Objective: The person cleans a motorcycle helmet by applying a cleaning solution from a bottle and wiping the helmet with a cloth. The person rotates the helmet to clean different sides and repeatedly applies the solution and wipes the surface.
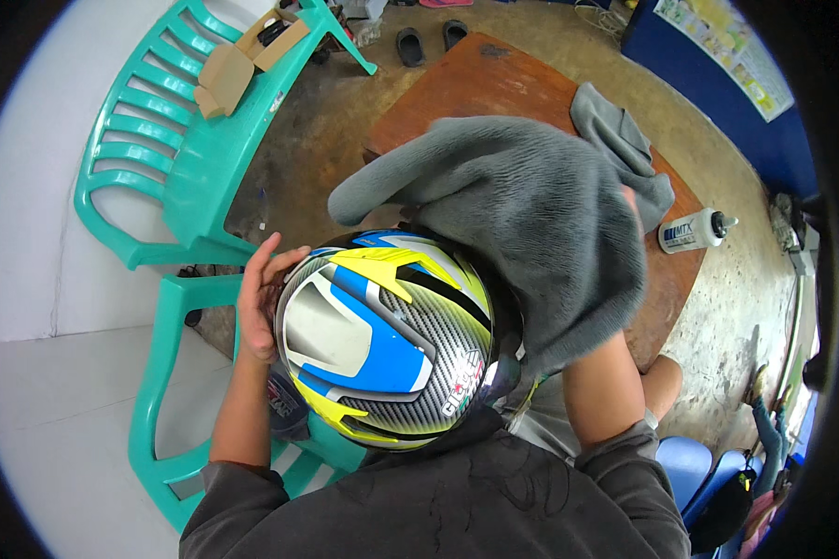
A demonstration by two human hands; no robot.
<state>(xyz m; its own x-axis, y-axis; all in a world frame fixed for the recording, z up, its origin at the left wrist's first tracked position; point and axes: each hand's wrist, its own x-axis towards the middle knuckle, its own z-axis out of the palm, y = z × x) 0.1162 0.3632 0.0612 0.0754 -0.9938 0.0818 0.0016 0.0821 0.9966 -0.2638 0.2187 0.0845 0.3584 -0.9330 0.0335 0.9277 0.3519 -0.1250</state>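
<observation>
A helmet (354, 326) in white, blue, yellow and black carbon pattern sits in front of my torso. My left hand (261, 298) grips its left side, with the upper fingers raised and apart. A large grey cloth (531, 205) covers most of my right hand (628, 197), which holds it up beside the helmet's right side; only a bit of skin shows at the cloth's edge. Another grey cloth (611, 121) lies on the wooden table (438, 93), and a white squeeze bottle (680, 233) stands near the table's right edge.
A teal plastic bench (205, 168) on the left carries an open cardboard box (261, 42). A teal chair (163, 391) is under me. Dark slippers (410, 47) lie beyond the table. A blue partition (662, 56) is upper right; blue seats (680, 470) are lower right.
</observation>
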